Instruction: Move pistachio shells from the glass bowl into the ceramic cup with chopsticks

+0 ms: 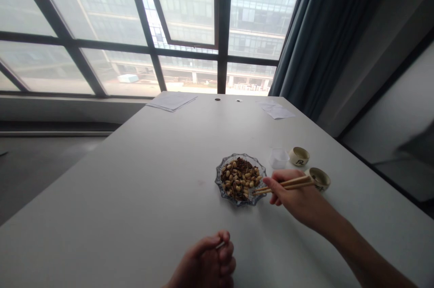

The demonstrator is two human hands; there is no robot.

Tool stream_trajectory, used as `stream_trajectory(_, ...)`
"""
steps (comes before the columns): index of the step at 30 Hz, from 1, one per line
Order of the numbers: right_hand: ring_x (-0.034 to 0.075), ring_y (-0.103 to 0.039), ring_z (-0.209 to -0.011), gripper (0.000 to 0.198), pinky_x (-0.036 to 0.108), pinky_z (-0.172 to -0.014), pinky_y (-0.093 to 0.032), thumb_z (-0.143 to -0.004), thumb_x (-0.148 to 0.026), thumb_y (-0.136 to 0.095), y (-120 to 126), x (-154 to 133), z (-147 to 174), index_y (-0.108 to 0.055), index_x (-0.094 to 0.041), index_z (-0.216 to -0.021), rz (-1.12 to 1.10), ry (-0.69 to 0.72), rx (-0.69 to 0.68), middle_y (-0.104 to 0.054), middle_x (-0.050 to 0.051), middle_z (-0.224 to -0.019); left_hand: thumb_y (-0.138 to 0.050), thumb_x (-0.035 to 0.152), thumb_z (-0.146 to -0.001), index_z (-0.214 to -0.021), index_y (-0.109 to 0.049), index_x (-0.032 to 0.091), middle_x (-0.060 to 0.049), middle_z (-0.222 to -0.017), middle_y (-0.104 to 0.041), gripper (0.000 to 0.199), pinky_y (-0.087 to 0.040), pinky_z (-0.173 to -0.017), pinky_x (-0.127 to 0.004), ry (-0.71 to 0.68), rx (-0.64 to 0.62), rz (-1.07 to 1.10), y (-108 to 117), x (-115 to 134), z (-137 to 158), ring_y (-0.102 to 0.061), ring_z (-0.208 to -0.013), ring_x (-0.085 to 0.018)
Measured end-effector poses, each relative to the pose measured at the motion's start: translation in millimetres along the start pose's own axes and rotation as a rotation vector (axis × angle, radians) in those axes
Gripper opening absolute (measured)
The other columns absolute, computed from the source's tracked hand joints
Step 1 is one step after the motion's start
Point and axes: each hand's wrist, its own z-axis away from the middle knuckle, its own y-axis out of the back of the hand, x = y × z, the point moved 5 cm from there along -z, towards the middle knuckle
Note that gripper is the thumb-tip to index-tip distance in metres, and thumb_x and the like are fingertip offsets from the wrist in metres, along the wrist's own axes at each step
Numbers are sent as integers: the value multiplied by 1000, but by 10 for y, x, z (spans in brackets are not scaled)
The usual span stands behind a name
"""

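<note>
My right hand (291, 193) is closed around a pair of chopsticks (298, 182). Their tips reach the right front side of a scalloped glass dish (222, 192). In the dish lie many pistachios (233, 179) mixed with small dark brown bits (244, 165) whose kind I cannot make out. Whether the tips pinch anything is too small to tell. Nearer to me, my left hand (210, 261) rests with curled fingers, thumb against the index finger, apart from the dish. Beside my right hand stands a small cream cup (320, 179), partly hidden by the hand and chopsticks.
Behind my right hand are a clear plastic container (279, 158) and another cream cup (299, 157) with a dark character. Papers (172, 101) lie at the white table's (135, 179) far left, more sheets (276, 109) at its far right. Windows and a dark curtain (308, 30) stand beyond.
</note>
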Motion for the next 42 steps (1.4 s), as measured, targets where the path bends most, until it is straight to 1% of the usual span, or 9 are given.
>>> stream_trajectory(4, 15, -64, -52, 39, 24, -53, -44, -94, -37, -60, 20, -123, -36, -54, -22, -59, 51, 4, -18, -64, -2, -53, -74, 25, -78, -88, -66, 17, 4, -67, -48, 15, -27, -57, -24, -12, 5, 13, -22, -4, 9, -45, -61, -11)
stream_trajectory(10, 14, -61, -49, 42, 25, -53, -43, -95, -40, -58, 4, -132, -65, -54, -21, -57, 60, 18, -9, -63, -2, -53, -74, 25, -78, -88, -66, 17, 3, -68, -50, 16, -26, -57, -24, 2, -15, 5, 7, -6, -4, -47, -61, -11)
stream_trajectory(13, 15, -61, -49, 47, 26, -52, -43, -98, -47, -53, -5, -55, -57, -60, -21, -59, 43, 41, 9, -64, 0, -53, -76, 26, -77, -89, -65, 17, 3, -68, -49, 18, -26, -57, -25, 9, -20, -5, 34, -6, -9, -47, -61, -11)
stream_trajectory(18, 17, -63, -51, 48, 25, -51, -47, -99, -53, -51, 26, 113, -10, -71, -19, -72, -30, 49, 36, -67, 2, -56, -76, 26, -77, -89, -64, 18, 4, -68, -48, 19, -26, -58, -25, 4, -7, -8, 47, -2, -9, -46, -62, -11)
stream_trajectory(24, 20, -73, -68, 46, 26, -61, -55, -94, -59, -57, 45, 288, 70, -72, -19, -76, -122, -62, 13, -76, 6, -72, -75, 26, -77, -89, -64, 17, 4, -67, -48, 18, -25, -57, -25, 2, -4, -7, 47, 11, -15, -45, -61, -11)
stream_trajectory(30, 23, -74, -65, 51, 31, -60, -58, -87, -67, -61, -72, 504, 76, -71, -17, -78, -281, -148, 94, -76, 10, -72, -75, 25, -78, -88, -67, 17, 3, -67, -51, 16, -26, -57, -25, 2, -18, 2, 33, 10, -13, -46, -61, -11)
stream_trajectory(33, 20, -71, -62, 52, 29, -58, -55, -90, -66, -58, -112, 538, 86, -69, -17, -75, -273, -108, 111, -75, 9, -70, -75, 25, -78, -89, -69, 16, 3, -67, -52, 15, -26, -57, -24, 1, -30, 5, 11, 10, -7, -47, -61, -11)
stream_trajectory(37, 14, -60, -52, 52, 25, -53, -46, -96, -61, -52, -113, 516, 123, -67, -18, -72, -215, -42, 148, -68, 4, -60, -75, 25, -78, -88, -69, 16, 3, -68, -53, 14, -27, -57, -24, 3, -25, 9, -1, 4, 1, -48, -61, -11)
stream_trajectory(42, 14, -53, -48, 53, 25, -47, -41, -97, -62, -50, -138, 566, 139, -68, -18, -72, -226, -31, 229, -63, 2, -53, -73, 24, -80, -88, -69, 16, 3, -68, -53, 13, -27, -57, -23, -23, 2, 27, 8, 0, 2, -47, -61, -11)
